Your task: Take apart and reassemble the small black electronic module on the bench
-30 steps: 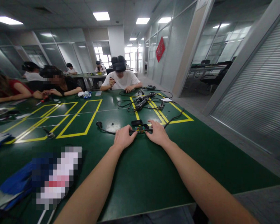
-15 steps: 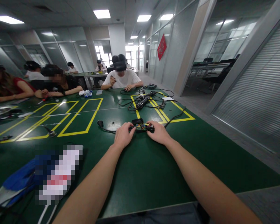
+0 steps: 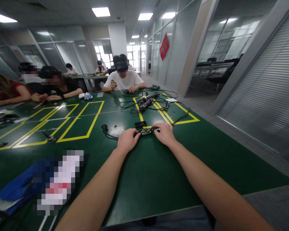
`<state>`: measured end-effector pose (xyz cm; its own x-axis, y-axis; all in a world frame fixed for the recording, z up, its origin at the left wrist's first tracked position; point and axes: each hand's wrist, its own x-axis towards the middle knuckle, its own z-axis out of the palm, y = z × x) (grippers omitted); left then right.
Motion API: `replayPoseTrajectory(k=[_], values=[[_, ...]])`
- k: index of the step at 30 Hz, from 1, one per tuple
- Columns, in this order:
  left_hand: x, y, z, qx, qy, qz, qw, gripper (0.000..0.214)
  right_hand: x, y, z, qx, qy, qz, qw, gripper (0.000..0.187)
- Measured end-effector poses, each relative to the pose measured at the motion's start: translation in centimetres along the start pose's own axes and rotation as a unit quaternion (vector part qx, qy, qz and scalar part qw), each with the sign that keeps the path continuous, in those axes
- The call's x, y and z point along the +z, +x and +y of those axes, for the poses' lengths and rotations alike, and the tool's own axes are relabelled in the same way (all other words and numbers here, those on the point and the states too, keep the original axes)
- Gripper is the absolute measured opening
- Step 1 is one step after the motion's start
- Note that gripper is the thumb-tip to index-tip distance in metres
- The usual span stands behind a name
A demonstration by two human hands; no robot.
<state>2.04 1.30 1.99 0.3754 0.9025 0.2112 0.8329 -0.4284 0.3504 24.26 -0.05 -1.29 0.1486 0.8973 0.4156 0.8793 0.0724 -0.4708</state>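
Observation:
Between my two hands is a small green circuit board (image 3: 146, 131) with yellow round parts, low over the table. My left hand (image 3: 127, 140) is closed around its left end, where a black power cord (image 3: 110, 136) ending in a round plug (image 3: 104, 127) comes out. At the right end, my right hand (image 3: 164, 133) pinches the black cable (image 3: 180, 119) beside the board; its exact fingertip contact is partly hidden. Just behind the board lies a black plastic casing piece (image 3: 141, 124).
Black adapters with tangled cables (image 3: 145, 104) lie on the green table (image 3: 144, 183) beyond my hands. A blue bag (image 3: 19, 183) and a blurred white-pink item (image 3: 62, 181) lie at left. Across the table sits a person (image 3: 122, 78) holding a tool; others sit at left.
The board has tilted slightly and my right hand has shifted a little, its fingers now lying more over the cable end. The view has moved slightly. The person opposite has lowered the tool.

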Motion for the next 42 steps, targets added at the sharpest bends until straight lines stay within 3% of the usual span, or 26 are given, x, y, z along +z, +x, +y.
replayPoseTrajectory(k=[11, 18, 30, 36, 42], values=[[0.1, -0.3, -0.3, -0.006, -0.013, 0.022, 1.000, 0.027, 0.4, 0.3, 0.9, -0.075, 0.068, -0.033, 0.994, 0.032], [0.0, 0.0, -0.5, -0.004, 0.012, 0.019, 1.000, 0.031, 0.3, 0.2, 0.7, -0.064, -0.012, -0.034, 0.997, 0.035], [0.3, -0.1, -0.4, 0.005, 0.059, 0.023, 0.998, 0.032, -0.1, 0.3, 0.0, -0.054, -0.035, -0.065, 0.996, 0.039], [0.5, -0.2, 0.0, 0.044, 0.063, 0.043, 0.996, 0.038, -0.1, 0.2, -0.3, -0.084, -0.060, -0.053, 0.993, 0.041], [0.5, -0.2, 0.5, 0.037, 0.088, 0.031, 0.995, 0.037, -0.5, -0.1, -1.5, -0.096, -0.098, -0.063, 0.989, 0.041]])
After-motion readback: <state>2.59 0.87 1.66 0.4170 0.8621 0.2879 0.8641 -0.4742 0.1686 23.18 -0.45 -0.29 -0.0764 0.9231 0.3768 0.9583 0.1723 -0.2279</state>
